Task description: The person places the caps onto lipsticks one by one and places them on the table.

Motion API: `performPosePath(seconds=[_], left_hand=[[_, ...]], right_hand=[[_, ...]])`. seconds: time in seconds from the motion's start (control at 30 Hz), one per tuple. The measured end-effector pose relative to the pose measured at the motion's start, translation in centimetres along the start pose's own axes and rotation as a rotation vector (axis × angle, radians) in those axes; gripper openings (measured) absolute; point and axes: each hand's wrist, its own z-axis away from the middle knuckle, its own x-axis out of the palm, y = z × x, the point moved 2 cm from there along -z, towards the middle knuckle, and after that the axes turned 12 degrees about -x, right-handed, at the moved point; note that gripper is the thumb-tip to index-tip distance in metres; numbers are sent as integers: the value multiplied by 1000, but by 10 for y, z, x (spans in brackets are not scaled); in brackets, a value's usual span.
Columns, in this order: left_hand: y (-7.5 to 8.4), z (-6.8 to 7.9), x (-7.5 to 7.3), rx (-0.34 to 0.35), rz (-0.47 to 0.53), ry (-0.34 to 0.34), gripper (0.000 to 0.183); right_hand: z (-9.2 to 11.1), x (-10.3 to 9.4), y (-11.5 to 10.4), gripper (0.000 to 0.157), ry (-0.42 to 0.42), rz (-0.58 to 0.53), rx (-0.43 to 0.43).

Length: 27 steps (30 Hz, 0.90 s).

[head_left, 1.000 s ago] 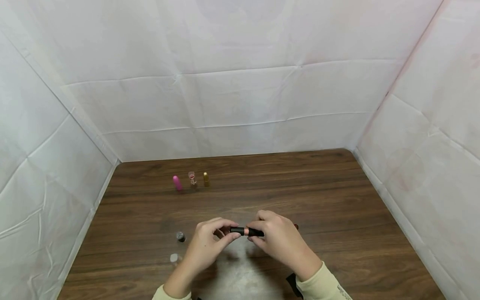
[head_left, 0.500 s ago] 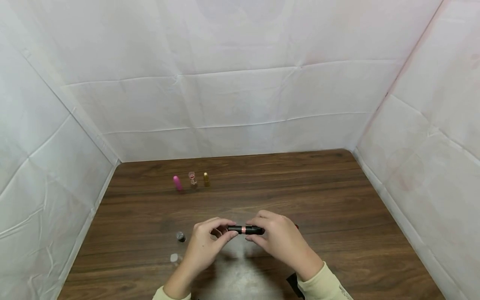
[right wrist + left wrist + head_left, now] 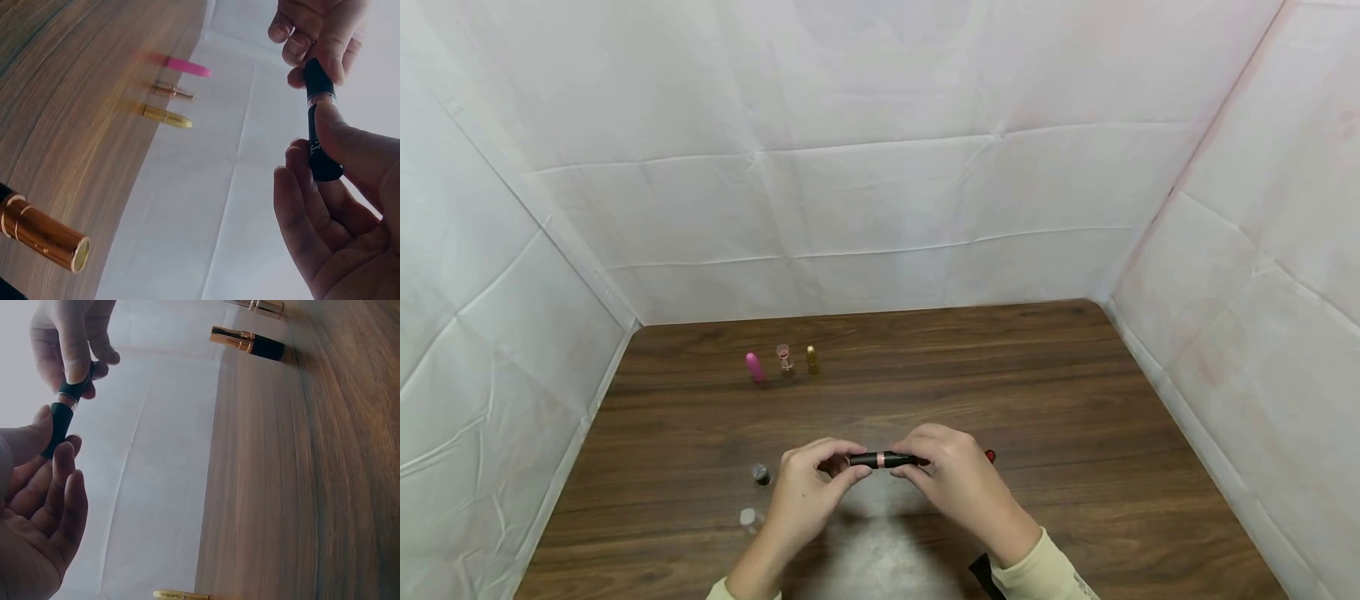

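Both hands hold a slim black lipstick tube (image 3: 867, 460) with a rose-gold band, raised level above the table in the head view. My left hand (image 3: 808, 487) pinches its left end between thumb and fingers. At the other end, my right hand (image 3: 958, 475) pinches it with thumb and fingertips, hiding part of that end. White lettering shows on the black tube (image 3: 324, 165) in the right wrist view. Its two black parts meet at the band, with no lipstick bullet visible.
At the back left stand a pink tube (image 3: 755, 367), a clear-topped tube (image 3: 785, 358) and a gold tube (image 3: 812, 360). Nearer are a dark-and-clear item (image 3: 762, 474) and a clear-topped one (image 3: 749, 517). A red-topped thing (image 3: 991, 456) lies beyond my right hand.
Both hands and the black lipstick tube have shifted slightly left. More of the red-topped thing shows past my right hand. The standing tubes stay put.
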Motion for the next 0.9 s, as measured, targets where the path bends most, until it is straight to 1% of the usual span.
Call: performPosePath(seconds=[0.2,0.37,0.47,0.6,0.7,0.77,0.83,0.9], left_hand=[[1,1,-1,13,-26,34,22],[1,1,-2,14,-28,39,21],[2,1,-4,40,-25,30,21],[3,-1,-9,91,-12,13,20],[6,-2,-13,115,-14,-4,20],[8,-5,-15,129,-25,-19,20],[11,-9,-18,154,-54,-27,21],[16,-17,-23,189,-121,-20,22]], right_hand=[[-1,3,-1,26,18,15,1],[-1,3,-1,25,17,2,11],[-1,2,-1,26,22,-26,27],[-1,2,0,26,40,-77,68],[0,2,1,26,56,-81,91],[0,2,2,28,64,-66,99],[1,2,3,29,68,-9,101],[2,1,4,32,47,63,109]])
